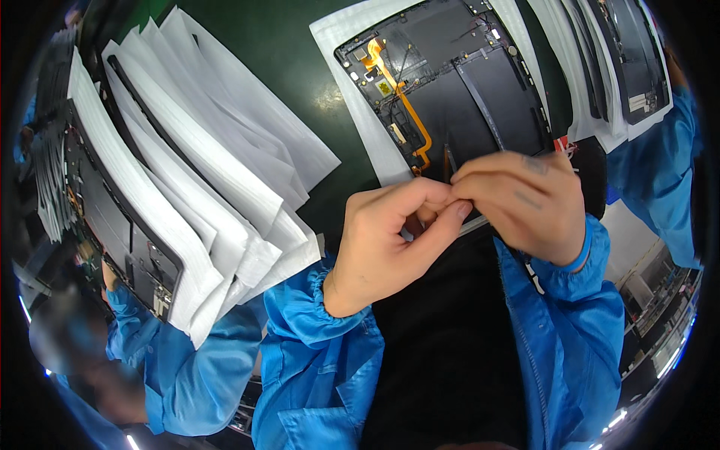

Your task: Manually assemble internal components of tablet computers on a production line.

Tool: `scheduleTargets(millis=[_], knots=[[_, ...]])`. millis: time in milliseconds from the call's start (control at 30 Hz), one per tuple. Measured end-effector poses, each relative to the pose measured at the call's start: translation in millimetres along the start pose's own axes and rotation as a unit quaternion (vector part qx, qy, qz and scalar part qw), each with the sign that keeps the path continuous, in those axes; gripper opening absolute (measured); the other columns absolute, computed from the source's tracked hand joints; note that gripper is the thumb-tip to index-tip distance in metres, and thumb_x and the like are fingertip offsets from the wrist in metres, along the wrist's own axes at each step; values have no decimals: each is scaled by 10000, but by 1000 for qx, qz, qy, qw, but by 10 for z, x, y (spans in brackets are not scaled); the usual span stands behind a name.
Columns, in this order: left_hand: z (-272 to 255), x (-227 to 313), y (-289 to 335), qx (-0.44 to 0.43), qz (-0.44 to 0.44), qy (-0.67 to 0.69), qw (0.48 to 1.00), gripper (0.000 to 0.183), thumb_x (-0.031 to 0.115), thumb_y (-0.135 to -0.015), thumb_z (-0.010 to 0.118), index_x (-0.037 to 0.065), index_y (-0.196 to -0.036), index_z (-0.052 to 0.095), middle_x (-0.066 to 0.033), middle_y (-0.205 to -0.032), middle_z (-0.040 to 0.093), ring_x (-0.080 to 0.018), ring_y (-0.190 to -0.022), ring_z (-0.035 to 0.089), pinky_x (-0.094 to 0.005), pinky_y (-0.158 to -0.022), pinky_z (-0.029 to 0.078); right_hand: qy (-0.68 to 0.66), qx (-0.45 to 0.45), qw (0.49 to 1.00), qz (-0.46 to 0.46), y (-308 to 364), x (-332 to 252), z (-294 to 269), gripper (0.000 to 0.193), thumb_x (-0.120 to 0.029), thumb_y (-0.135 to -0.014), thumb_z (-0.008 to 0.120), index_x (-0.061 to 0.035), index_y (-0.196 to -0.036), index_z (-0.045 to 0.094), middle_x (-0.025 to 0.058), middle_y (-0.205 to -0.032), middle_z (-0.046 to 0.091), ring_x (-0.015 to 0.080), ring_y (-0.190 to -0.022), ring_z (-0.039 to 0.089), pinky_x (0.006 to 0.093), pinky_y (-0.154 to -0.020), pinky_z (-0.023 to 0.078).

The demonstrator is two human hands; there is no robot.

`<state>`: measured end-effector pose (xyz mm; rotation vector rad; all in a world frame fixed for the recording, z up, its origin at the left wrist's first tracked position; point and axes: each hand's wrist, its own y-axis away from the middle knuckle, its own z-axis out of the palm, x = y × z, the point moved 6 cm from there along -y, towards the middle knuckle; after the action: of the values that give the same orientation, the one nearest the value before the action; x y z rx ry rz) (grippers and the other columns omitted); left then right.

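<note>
A black electronic device housing, shaped like a tablet's back shell, lies open-side up on a white foam sheet. An orange ribbon cable runs along its left part, and a dark strip crosses it. Over the housing's near edge, my left hand and my right hand meet with fingertips pinched together. Whatever sits between the fingertips is hidden. A thin pointed piece shows just beyond my fingers; I cannot tell whether it is held or lies on the housing.
Left of the housing stands a row of white foam sheets with black housings between them. Another such stack is at the far right. Green table surface shows between. People in blue sleeves are at left and right.
</note>
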<state>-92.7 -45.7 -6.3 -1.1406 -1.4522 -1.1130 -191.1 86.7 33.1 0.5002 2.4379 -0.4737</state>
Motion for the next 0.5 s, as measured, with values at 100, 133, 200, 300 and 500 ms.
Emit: scheduleTargets(millis=[100,133,200,300,500], knots=[[-101,157,-17,60,230,-247,939,352,84,-702,851,8,-1024,731,-158,-1128,713,-374,-1084,661,-445,-934,539,-55,-3,998,15,-59,64,-26,177,-28,-768,794,-70,-919,712,62,-955,734,213,-830,724,275,-655,535],[-115,173,-65,55,228,-323,917,365,120,-700,862,25,-1028,735,-168,-1226,678,-386,-1163,630,-464,-967,525,-77,6,997,15,-118,109,-37,161,-27,-778,790,-57,-914,709,66,-945,732,230,-826,722,288,-675,544],[-125,91,-124,34,213,-401,890,388,178,-695,876,51,-1036,740,-179,-1347,632,-405,-1265,584,-489,-1008,506,-98,19,995,-4,-247,198,-28,123,-15,-799,775,-24,-899,705,90,-1012,721,274,-865,708,327,-722,543],[-104,-35,-138,2,194,-413,890,417,233,-691,881,83,-1057,748,-176,-1390,611,-416,-1312,553,-504,-1022,496,-41,62,997,2,-415,348,-39,128,2,-775,770,-10,-886,709,140,-1176,694,250,-924,694,333,-806,523],[-26,-59,-126,-1,193,-402,895,483,278,-687,876,189,-1150,772,-151,-1414,594,-407,-1334,529,-502,-1021,495,-47,30,997,54,-651,497,-82,124,-40,-772,805,-37,-876,738,146,-1241,628,311,-1102,636,389,-940,493]])
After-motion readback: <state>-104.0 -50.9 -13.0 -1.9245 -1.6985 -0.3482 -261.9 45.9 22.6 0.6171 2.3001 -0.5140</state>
